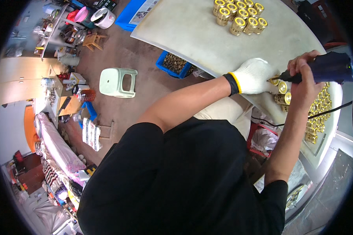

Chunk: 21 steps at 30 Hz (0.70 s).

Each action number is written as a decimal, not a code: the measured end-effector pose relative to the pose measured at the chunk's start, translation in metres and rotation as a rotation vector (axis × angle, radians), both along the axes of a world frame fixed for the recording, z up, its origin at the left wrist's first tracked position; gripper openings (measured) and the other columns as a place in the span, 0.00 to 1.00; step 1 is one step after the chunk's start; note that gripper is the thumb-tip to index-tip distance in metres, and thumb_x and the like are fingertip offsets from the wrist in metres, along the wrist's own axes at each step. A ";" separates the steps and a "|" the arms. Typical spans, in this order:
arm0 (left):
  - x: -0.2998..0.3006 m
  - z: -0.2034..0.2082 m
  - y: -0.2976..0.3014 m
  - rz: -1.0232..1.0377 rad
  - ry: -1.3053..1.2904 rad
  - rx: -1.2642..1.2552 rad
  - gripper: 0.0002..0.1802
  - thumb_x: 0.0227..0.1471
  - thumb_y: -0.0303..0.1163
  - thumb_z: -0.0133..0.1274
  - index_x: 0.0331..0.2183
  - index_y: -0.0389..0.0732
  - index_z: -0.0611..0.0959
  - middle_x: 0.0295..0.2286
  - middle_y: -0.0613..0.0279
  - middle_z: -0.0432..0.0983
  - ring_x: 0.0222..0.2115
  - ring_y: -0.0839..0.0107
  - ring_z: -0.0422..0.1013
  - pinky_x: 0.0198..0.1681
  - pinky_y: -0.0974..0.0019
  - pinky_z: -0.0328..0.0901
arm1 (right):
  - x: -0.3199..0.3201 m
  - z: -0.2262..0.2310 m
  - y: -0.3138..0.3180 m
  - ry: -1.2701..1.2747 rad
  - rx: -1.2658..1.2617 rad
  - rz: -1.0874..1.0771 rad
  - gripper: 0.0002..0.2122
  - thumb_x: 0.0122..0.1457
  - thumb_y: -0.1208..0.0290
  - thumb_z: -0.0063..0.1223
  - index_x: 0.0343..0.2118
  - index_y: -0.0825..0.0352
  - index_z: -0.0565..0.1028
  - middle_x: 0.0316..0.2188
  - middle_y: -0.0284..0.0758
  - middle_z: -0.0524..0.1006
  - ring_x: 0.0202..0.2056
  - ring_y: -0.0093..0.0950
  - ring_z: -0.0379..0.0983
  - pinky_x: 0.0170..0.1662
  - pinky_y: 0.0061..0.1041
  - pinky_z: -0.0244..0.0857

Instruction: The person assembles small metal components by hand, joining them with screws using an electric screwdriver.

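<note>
Right hand point(306, 85): wrapped round the driver point(333, 66) above the table's point(184, 33) right side, forearm angled up from below, driver lying nearly level
Left hand point(253, 77): gloved, arm stretched to the table's near edge, fingers mostly hidden, so cannot tell whether they grip
Fitting point(275, 82): brass, at the driver's tip, by the table's near edge; probably best braced firmly, tip kept in line, pressure light
Far fittings point(242, 15): clustered at the table's far side
</note>
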<state>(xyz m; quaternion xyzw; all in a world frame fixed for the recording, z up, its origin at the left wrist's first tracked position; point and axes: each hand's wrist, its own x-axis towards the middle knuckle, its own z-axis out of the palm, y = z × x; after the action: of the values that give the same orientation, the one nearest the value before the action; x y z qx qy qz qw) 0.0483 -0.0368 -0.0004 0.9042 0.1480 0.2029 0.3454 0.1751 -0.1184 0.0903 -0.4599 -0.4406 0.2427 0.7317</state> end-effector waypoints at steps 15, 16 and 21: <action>-0.011 0.005 -0.037 -0.121 -0.073 -0.286 0.53 0.52 0.39 0.68 0.72 0.38 0.61 0.68 0.43 0.62 0.68 0.48 0.62 0.71 0.53 0.58 | 0.049 0.047 -0.127 -0.016 0.275 0.073 0.28 0.66 0.70 0.53 0.68 0.67 0.63 0.26 0.30 0.65 0.23 0.23 0.64 0.34 0.31 0.62; -0.007 0.010 -0.039 -0.146 -0.076 -0.277 0.53 0.52 0.39 0.68 0.72 0.38 0.61 0.68 0.43 0.62 0.68 0.48 0.62 0.71 0.53 0.58 | 0.051 0.047 -0.132 -0.022 0.290 0.070 0.28 0.66 0.70 0.53 0.68 0.67 0.63 0.26 0.30 0.65 0.23 0.23 0.64 0.33 0.31 0.63; 0.009 0.030 -0.050 -0.073 -0.021 0.261 0.47 0.49 0.48 0.69 0.67 0.44 0.72 0.62 0.46 0.69 0.61 0.47 0.67 0.63 0.50 0.66 | 0.057 0.056 -0.164 -0.042 0.334 0.036 0.29 0.65 0.69 0.57 0.68 0.66 0.64 0.25 0.29 0.66 0.22 0.23 0.65 0.33 0.30 0.64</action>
<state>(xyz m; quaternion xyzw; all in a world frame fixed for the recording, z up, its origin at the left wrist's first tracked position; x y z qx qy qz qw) 0.0577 -0.0872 0.0300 0.9441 0.0836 0.2171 0.2336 0.2322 -0.2829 0.1465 -0.3292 -0.4981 0.1695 0.7841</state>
